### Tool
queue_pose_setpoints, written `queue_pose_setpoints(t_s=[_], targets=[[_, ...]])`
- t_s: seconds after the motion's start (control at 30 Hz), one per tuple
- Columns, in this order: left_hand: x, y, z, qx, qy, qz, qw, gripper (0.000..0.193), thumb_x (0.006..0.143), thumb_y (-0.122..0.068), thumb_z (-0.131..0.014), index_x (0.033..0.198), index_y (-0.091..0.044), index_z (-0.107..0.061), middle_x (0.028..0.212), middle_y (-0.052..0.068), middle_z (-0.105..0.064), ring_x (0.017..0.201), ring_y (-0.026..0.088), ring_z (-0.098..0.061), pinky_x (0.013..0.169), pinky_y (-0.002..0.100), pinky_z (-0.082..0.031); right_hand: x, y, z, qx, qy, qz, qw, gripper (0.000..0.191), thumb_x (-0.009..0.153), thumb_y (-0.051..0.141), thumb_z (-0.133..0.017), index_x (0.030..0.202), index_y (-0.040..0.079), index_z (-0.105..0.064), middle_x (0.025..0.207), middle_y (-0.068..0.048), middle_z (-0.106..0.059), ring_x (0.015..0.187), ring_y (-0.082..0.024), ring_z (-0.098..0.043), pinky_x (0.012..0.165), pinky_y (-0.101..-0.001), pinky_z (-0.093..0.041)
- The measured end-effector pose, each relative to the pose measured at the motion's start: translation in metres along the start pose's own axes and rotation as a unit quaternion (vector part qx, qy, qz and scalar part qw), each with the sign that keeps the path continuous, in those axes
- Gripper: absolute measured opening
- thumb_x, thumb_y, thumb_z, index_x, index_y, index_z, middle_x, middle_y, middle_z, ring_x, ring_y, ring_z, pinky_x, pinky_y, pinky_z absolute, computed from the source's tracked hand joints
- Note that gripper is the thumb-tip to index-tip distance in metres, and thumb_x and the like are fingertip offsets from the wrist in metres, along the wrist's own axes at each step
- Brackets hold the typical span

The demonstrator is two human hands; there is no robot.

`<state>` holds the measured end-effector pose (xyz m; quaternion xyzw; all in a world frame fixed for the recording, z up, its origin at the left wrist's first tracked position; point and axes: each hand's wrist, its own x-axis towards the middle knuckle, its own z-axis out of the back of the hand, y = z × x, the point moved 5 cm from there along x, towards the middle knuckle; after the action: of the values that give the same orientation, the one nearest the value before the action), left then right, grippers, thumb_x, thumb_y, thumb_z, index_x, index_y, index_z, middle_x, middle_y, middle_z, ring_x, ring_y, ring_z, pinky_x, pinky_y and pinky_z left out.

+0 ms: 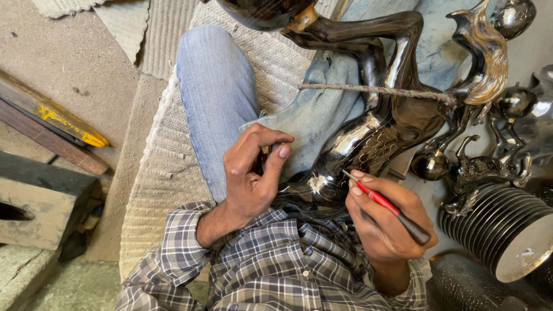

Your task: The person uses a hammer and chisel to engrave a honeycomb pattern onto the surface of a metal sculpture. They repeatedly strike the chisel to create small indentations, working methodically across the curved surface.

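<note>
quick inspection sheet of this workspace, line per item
surface: ribbed beige mat on the floor, under the seated person
job's things: shiny dark metal horse figure across the lap on a blue cloth; red-handled tool, tip on the figure
clutter: small metal figures, ribbed metal cylinder, wooden blocks
grippers: left hand braces the figure; right hand, fingers pinching the tool
cables: frayed cord across the figure
surroundings: bare floor, yellow-stained plank
</note>
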<state>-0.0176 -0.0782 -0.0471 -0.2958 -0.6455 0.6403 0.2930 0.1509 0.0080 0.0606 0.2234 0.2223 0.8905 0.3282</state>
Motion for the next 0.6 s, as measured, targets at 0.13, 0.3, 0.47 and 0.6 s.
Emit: queue_pose_setpoints(t_s=[0.13, 0.3, 0.47, 0.6], targets=[[-0.0004, 0.0016, -0.0006, 0.0, 0.001, 0.007, 1.0, 0.006, 0.099, -0.005, -0.071, 0.102, -0.001, -0.071, 0.09, 0.006, -0.07, 0.066, 0.008, -0.051, 0.057, 0.027, -0.037, 0.0014, 0.0023, 0.0009, -0.007, 0.025, -0.008, 1.0, 0.019, 0.08, -0.011, -0.087, 0.088, -0.003, -0.073, 0.104, -0.018, -0.069, 0.098, -0.028, -0.077, 0.086, -0.0333, -0.063], [-0.0009, 0.004, -0.0014, -0.005, -0.005, -0.008, 1.0, 0.006, 0.101, -0.007, -0.071, 0.102, -0.002, -0.071, 0.088, 0.006, -0.07, 0.066, 0.008, -0.051, 0.056, 0.026, -0.037, 0.0003, 0.0041, -0.0002, -0.015, -0.003, -0.008, 1.0, 0.019, 0.083, -0.012, -0.087, 0.088, -0.003, -0.072, 0.104, -0.016, -0.068, 0.096, -0.026, -0.077, 0.086, -0.0321, -0.064], [-0.0016, 0.0056, -0.0016, 0.0, -0.005, -0.009, 1.0, 0.006, 0.101, -0.007, -0.07, 0.101, -0.002, -0.071, 0.089, 0.006, -0.071, 0.065, 0.008, -0.051, 0.057, 0.026, -0.037, 0.0, 0.0044, 0.0007, -0.015, 0.016, -0.011, 1.0, 0.019, 0.082, -0.01, -0.088, 0.087, -0.001, -0.071, 0.105, -0.016, -0.07, 0.097, -0.026, -0.078, 0.085, -0.0307, -0.063], [-0.0013, 0.0042, -0.0011, 0.0, -0.005, -0.006, 1.0, 0.006, 0.1, -0.007, -0.07, 0.101, -0.001, -0.071, 0.089, 0.006, -0.071, 0.065, 0.008, -0.051, 0.057, 0.026, -0.037, 0.0013, 0.0054, 0.0031, -0.011, 0.045, -0.016, 0.999, 0.019, 0.078, -0.008, -0.088, 0.087, -0.001, -0.073, 0.104, -0.015, -0.07, 0.096, -0.025, -0.077, 0.085, -0.0307, -0.068]])
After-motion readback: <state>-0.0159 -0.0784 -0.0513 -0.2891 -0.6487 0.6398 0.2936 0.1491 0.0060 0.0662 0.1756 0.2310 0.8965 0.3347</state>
